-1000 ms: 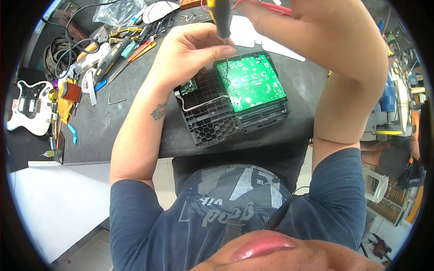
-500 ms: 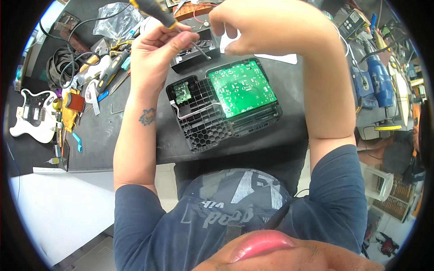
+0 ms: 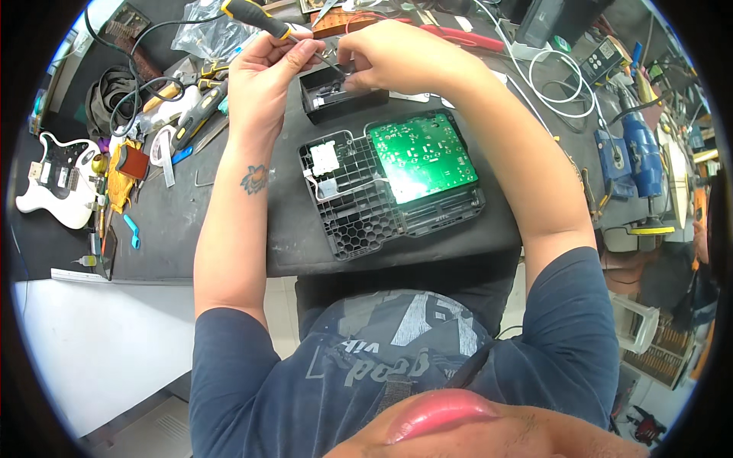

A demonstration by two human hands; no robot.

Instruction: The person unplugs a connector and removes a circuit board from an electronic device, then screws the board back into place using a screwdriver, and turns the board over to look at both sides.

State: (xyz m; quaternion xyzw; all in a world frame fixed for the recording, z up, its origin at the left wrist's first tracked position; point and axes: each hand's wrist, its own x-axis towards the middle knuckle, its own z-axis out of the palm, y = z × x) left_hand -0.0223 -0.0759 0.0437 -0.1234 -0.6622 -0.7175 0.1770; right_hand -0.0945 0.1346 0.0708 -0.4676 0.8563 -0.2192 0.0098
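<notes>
A screwdriver [image 3: 258, 17] with a yellow and black handle slants across the far middle, its shaft pointing down to the right. My left hand [image 3: 263, 76] is closed on its shaft, just below the handle. At the tip end, the fingers of my right hand [image 3: 393, 57] are pinched together; whatever is between them is too small to make out. Under my fingertips sits an open black box [image 3: 340, 107] with small parts inside. Nearer to me lies a black plastic housing [image 3: 359, 221] with ribs and honeycomb cells, carrying a green circuit board [image 3: 424, 156] and a small board at its left.
Hand tools, including a yellow and black utility knife [image 3: 195, 118], crowd the left side. A white guitar body [image 3: 57, 183] lies at the far left. Right of my right arm are a coiled white cable [image 3: 561, 91], red-handled pliers [image 3: 462, 37] and a blue power tool [image 3: 645, 153].
My right hand has come left and nearer, down to the screwdriver's tip over the black box. My left hand still grips the shaft. The whole view has shifted slightly.
</notes>
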